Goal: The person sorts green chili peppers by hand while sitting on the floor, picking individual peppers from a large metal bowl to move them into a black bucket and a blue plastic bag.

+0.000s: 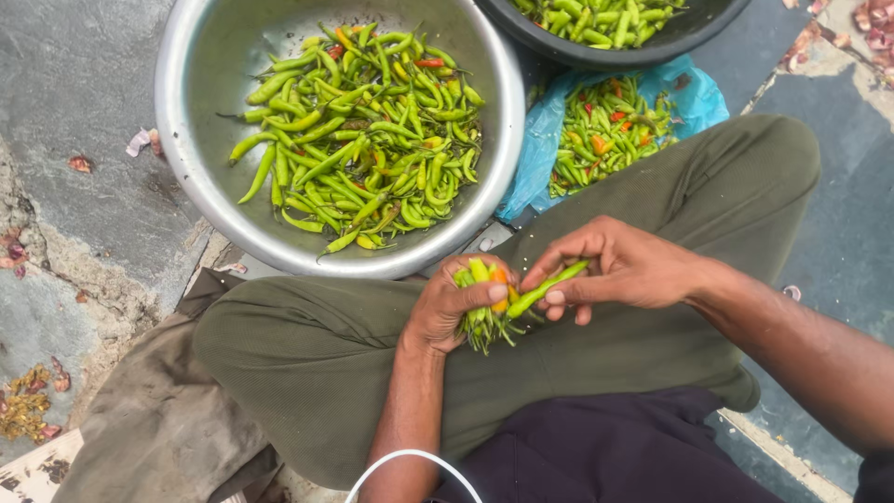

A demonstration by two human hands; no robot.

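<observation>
Fingers of the left hand (453, 307) are curled tight around a bunch of chillies (484, 317), mostly green with one or two orange ones, their tips poking out above and below the fist; the bunch sits over the person's lap, just above the olive-green trouser leg (307, 363). Going from the left of the view, the stone floor (74, 112) is grey and cracked, with dried red and brown scraps lying at its left edge and a few flakes near the big bowl. A worn grey cloth (158, 428) lies on the floor under the bent knee. Next comes the large metal bowl (200, 140), standing on the floor just beyond the knee and holding a heap of loose green chillies (363, 140) with a few red and yellow ones among them. To its right, a blue plastic bag (540, 140) lies open on the floor with more green and red chillies in it, partly tucked beneath a dark bowl (670, 37) at the top edge of the view that also holds green chillies. The right hand (624, 270) reaches in from the right, its thumb and fingers pinched on a single long green chilli (549, 287) whose lower end touches the bunch in the other fist. A thin white cable (410, 458) loops at the bottom edge of the view.
</observation>
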